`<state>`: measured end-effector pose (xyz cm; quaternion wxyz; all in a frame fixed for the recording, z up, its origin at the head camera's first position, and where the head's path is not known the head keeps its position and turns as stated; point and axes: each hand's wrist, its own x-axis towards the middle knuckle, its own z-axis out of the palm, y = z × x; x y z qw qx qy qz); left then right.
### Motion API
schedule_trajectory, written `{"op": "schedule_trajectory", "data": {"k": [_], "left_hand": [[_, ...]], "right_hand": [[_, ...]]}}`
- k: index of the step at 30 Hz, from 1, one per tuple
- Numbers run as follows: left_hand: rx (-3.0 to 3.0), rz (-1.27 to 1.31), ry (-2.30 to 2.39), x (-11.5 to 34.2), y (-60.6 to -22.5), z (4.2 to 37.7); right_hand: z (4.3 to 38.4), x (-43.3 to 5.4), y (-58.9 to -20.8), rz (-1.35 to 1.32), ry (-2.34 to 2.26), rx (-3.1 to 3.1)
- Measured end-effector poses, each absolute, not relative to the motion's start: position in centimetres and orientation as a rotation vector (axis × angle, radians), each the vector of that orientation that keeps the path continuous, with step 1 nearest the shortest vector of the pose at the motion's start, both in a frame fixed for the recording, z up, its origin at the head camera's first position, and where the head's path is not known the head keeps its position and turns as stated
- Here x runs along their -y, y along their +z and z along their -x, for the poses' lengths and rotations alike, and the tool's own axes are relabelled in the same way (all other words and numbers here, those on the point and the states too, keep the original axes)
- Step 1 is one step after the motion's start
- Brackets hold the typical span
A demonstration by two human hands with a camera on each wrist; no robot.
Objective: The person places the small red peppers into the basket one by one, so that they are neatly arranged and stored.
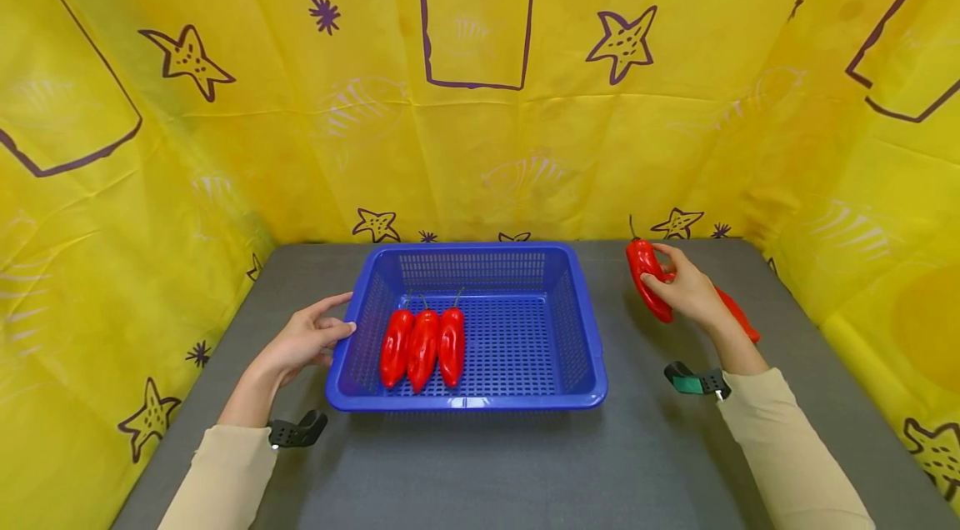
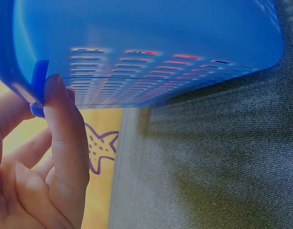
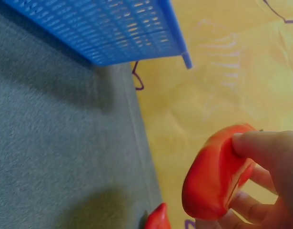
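Note:
A blue plastic basket [image 1: 465,403] stands on the grey table, three red peppers [image 1: 423,349] lying side by side in its left half, stems toward the back. My left hand [image 1: 303,338] pinches the basket's left rim between thumb and fingers; the left wrist view shows the thumb [image 2: 60,109] against the rim from outside. To the right of the basket, my right hand [image 1: 690,288] holds another red pepper [image 1: 647,272] above the table, its stem pointing up and back. Behind that hand, partly hidden, a further red pepper [image 1: 738,313] lies near the table's right side.
Yellow cloth [image 1: 480,155] with starfish and fish drawings hangs behind and on both sides of the table. Grey table surface [image 1: 480,472] stretches in front of the basket and between the basket and the right hand. Each wrist wears a black strap [image 1: 300,430].

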<state>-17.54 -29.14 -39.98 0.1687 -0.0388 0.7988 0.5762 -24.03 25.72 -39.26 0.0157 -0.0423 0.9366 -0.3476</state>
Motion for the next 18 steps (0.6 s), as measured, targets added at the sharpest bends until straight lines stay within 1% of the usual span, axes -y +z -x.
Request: {"op": "schedule_trajectory", "data": {"k": [10,18], "left_hand": [[-2.281,0.118,1.623,29.2,-39.9,17.5],[-2.281,0.116,1.626,29.2,-40.0,17.6]], "right_hand": [[24.7,-24.5,-38.1,0.216,-1.184,-2.855],[25.1,-23.1,-37.3,0.21,-1.207,-2.825]]}}
